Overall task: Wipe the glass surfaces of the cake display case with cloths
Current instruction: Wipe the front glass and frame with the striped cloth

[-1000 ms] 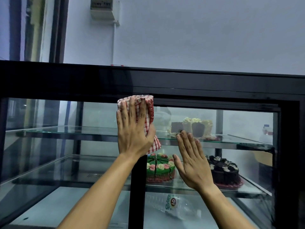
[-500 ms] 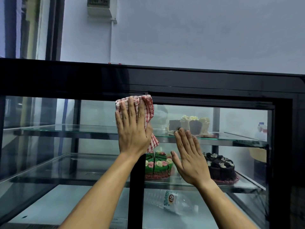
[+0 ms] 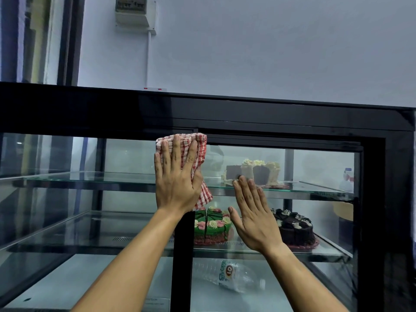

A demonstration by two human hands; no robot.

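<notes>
My left hand (image 3: pixel 177 181) presses a red-checked cloth (image 3: pixel 199 154) flat against the glass (image 3: pixel 126 158) of the case (image 3: pixel 225 113), fingers (image 3: pixel 176 149) straight and slightly spread, right beneath its black top frame. My right hand (image 3: pixel 254 218) lies bare on the pane just right of the cloth, fingers straight and close together. Below the cloth stands the black centre post (image 3: pixel 182 262). A fallen bottle (image 3: pixel 229 276) on the case floor carries a label reading "10" upside down; its other print is unreadable. Open glass stretches left of the cloth.
</notes>
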